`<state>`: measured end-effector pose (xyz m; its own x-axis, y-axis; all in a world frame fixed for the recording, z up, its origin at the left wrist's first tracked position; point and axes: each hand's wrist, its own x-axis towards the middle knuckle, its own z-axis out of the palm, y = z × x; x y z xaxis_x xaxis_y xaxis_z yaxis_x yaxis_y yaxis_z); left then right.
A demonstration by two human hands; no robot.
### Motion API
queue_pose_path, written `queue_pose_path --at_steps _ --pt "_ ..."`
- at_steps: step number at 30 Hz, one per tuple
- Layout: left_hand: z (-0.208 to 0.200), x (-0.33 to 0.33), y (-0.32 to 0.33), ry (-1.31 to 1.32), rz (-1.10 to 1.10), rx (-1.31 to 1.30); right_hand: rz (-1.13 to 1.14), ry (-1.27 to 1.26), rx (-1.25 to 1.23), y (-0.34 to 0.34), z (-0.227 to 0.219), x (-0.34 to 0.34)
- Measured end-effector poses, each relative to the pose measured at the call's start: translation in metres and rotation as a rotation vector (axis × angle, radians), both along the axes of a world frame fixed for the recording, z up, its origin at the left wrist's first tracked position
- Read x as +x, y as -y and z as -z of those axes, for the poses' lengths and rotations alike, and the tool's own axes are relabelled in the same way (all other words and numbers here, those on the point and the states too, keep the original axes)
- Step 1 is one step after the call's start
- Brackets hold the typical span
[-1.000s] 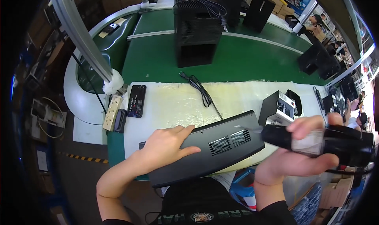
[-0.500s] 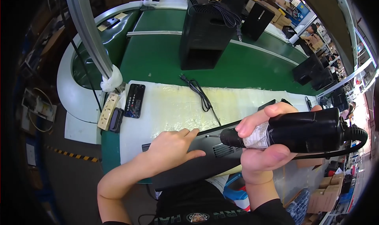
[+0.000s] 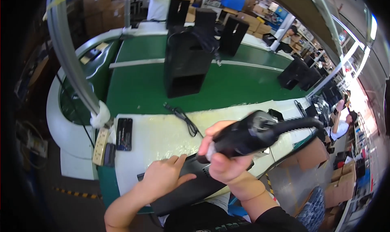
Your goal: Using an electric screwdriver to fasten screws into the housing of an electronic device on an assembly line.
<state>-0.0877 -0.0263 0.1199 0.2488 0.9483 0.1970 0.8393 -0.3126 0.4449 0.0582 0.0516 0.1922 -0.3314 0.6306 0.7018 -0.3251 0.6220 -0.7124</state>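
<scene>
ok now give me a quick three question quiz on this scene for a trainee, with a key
1. What does the right grip hold?
2. True or false: the left grip rests on the long black case.
3. Where does the tall black box with a cable draped over it stand?
A) on the white mat
B) on the green surface
C) on the floor

Key:
1. A black corded tool.
2. True.
3. B.
</scene>
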Motion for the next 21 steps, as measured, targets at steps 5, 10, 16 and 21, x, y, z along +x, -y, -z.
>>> queue_pose_path --at_steps 5,10,16,21 --pt "-0.002 0.004 0.004 -0.072 0.001 0.013 -0.069 -0.15 -0.091 -0.007 0.016 -0.01" --pt "0.001 0.01 0.005 -0.084 -0.008 0.031 -0.131 -0.03 -0.085 -0.012 0.019 -0.001" --pt "-0.006 -0.007 0.01 -0.041 -0.134 0.081 -0.076 0.011 -0.039 -0.014 -0.011 0.038" --pt "0.067 -0.053 0.054 1.053 -0.436 -0.068 0.735 -0.334 0.28 -0.023 -0.038 0.149"
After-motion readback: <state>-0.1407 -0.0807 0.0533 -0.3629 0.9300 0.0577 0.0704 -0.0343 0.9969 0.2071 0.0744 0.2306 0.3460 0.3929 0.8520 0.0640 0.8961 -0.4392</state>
